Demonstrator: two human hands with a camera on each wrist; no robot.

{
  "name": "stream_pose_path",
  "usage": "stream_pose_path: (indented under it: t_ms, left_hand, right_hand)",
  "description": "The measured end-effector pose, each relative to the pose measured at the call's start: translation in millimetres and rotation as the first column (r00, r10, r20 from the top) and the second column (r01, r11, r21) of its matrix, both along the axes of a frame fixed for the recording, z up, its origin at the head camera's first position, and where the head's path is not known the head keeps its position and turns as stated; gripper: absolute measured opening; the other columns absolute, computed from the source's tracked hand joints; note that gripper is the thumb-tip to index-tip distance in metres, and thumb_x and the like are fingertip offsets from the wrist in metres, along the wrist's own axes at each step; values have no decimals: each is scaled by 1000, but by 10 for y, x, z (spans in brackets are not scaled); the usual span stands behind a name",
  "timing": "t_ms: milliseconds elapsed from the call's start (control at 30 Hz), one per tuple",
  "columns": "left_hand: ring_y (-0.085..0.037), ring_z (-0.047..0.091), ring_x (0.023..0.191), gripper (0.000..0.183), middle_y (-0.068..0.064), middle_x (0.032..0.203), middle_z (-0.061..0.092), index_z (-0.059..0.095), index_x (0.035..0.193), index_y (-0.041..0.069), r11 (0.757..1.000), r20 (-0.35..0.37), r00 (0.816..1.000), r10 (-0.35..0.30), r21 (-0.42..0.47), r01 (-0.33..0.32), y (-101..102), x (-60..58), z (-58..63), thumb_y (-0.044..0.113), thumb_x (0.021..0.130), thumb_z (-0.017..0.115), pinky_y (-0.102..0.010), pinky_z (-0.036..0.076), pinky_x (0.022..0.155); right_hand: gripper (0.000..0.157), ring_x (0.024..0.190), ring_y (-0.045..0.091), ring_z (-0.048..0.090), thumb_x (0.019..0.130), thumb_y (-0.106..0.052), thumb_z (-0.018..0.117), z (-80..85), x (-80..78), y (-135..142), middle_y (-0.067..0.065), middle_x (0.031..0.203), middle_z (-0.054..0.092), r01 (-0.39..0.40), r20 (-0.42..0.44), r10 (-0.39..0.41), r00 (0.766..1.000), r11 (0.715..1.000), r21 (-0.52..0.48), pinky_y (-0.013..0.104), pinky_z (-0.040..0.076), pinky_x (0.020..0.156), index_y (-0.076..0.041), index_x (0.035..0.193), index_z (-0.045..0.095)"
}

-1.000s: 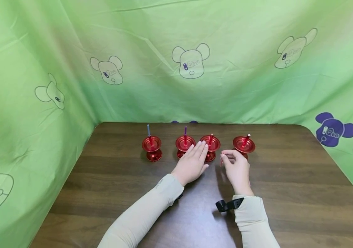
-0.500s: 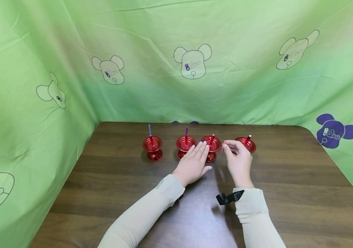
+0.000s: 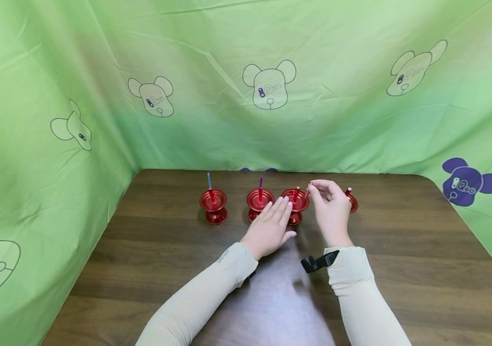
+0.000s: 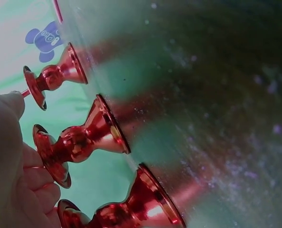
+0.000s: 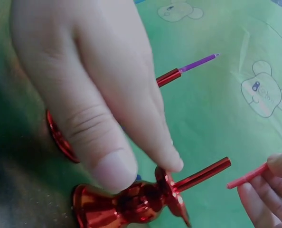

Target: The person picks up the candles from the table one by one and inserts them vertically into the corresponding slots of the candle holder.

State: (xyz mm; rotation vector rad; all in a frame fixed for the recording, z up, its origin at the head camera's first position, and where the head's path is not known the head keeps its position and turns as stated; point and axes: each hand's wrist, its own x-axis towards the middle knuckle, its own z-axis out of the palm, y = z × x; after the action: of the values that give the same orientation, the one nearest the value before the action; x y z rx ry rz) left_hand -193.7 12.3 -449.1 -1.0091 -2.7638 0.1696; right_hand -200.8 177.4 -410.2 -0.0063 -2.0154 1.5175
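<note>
A thin red candle (image 5: 247, 176) is pinched between the thumb and fingertips of my right hand (image 3: 331, 211). Its lower end points at the hollow red tube of the third candle holder (image 3: 295, 218), a short way off in the right wrist view. My left hand (image 3: 268, 230) stretches its fingers straight against the near rim of that holder's dish. In the left wrist view its fingers (image 4: 39, 190) lie by the dish. The second holder (image 3: 253, 196) bears a purple candle (image 3: 261, 182), the first holder (image 3: 216, 217) a blue candle (image 3: 209, 180).
A fourth red holder (image 3: 353, 203) stands to the right, partly hidden behind my right hand, with only its tube and dish edge showing. The brown wooden table (image 3: 151, 269) ends at a green printed cloth (image 3: 211, 125) at the back and sides.
My right hand has risen and moved away from me with the red candle, from in front of the holders to beside the third holder's tube. My left hand has stayed in place.
</note>
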Motion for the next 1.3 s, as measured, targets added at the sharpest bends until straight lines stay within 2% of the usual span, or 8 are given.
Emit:
stream_pose_path:
  t_ms: [100, 367, 667, 1000, 1300]
  left_hand:
    - [-20, 19, 154, 74, -8, 166, 26, 29, 160, 6, 1000, -13, 1000, -3, -6, 3, -3, -4, -10, 56, 106, 38, -34, 16, 124]
    - [-20, 19, 154, 73, -8, 166, 26, 29, 160, 6, 1000, -30, 1000, -6, -16, 5, -4, -18, -31, 55, 106, 38, -34, 16, 124]
    - [-20, 20, 154, 73, -9, 166, 27, 30, 160, 6, 1000, -18, 1000, -4, -2, 3, -4, -15, -18, 54, 106, 40, -35, 16, 124]
    - [-20, 22, 154, 73, -9, 166, 28, 30, 159, 6, 1000, -33, 999, -9, -4, 9, -3, -21, -26, 55, 106, 39, -35, 17, 124]
    - [-20, 20, 154, 73, -9, 166, 26, 29, 160, 6, 1000, -27, 1000, -5, -2, 5, -3, -30, -53, 55, 106, 38, -35, 16, 124]
  right_hand:
    - [17, 78, 3, 68, 94, -6, 72, 47, -24, -25, 23, 95, 73, -12, -30, 11, 999, 1000, -25, 11, 52, 76, 6, 106, 72]
    - [18, 80, 2, 68, 95, -5, 71, 92, -106, -59, 21, 96, 72, -41, -59, 38, 998, 998, -51, 16, 54, 80, 8, 106, 70]
    - [18, 82, 0, 67, 95, -5, 71, 135, -138, -106, 23, 99, 72, -65, -45, 64, 997, 998, -23, 11, 52, 79, 8, 108, 70]
    - [18, 82, -5, 63, 96, -7, 69, 106, -181, -94, 22, 100, 73, -65, -10, 66, 998, 997, 49, 9, 50, 78, 6, 108, 71]
    - [13, 84, -10, 61, 96, -4, 69, 110, -256, -65, 18, 99, 75, -44, 5, 44, 999, 982, 184, 6, 49, 78, 4, 106, 71]
